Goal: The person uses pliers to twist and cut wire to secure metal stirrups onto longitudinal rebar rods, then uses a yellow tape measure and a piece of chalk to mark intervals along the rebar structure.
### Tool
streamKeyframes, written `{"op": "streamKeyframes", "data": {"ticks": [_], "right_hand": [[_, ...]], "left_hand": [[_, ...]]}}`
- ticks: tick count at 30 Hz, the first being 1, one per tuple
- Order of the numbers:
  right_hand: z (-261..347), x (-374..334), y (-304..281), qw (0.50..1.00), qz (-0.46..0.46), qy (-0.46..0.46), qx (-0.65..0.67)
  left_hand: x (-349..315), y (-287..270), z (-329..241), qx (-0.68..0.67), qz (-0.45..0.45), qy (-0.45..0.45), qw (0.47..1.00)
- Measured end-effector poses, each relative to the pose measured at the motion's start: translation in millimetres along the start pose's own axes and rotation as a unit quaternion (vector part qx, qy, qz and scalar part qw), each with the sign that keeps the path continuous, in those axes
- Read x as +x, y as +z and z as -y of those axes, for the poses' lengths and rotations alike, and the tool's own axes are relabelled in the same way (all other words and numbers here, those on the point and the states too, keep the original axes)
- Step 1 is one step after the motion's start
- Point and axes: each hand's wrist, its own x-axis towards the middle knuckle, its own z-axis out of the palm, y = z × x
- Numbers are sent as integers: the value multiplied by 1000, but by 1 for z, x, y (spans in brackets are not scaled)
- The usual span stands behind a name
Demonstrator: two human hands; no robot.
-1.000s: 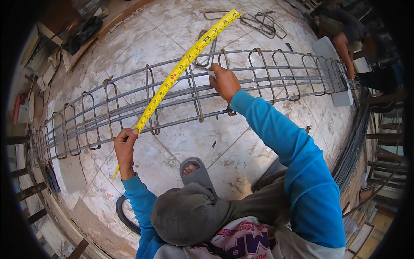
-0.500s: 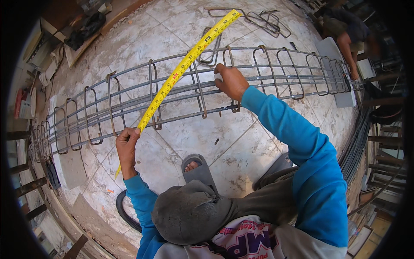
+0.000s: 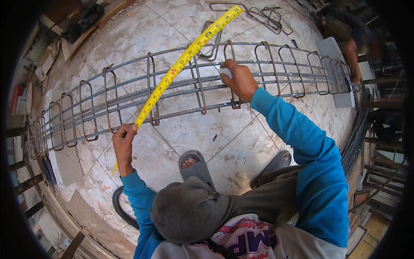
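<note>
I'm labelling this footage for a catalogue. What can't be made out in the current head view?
All in the head view:
1. Whitish object: its kind; the right hand covers most of it.
2. Yellow measuring tape: the stretch hidden by the left hand.
3. Co-worker's hand: whether it grips anything; dim and blurred near the rim.
4. Rebar cage: bars at its left end, too small to count.

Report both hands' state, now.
Left hand: closed, pinching the yellow measuring tape.
Right hand: closed, holding a small whitish object, exact kind unclear.
</note>
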Motion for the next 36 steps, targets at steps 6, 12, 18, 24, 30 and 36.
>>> {"op": "streamKeyframes", "data": {"ticks": [6,12,18,24,30,36], "right_hand": [[12,-8,3,999,33,31,-29],[25,-31,-1,992,94,85,-12],[12,-52,5,998,50,35,-26],[27,-82,0,996,85,37,-7],[-5,-109,-14,932,362,19,16],[-89,-143,-39,900,435,38,-15]], "left_hand": [[1,-1,-4,19,-7,-29,999],[1,-2,-5,12,-7,-33,999],[-1,-4,-8,15,-7,-29,999],[0,-22,-15,33,-27,-18,999],[11,-60,-28,90,-37,9,995],[48,-90,-49,129,-17,22,991]]}}
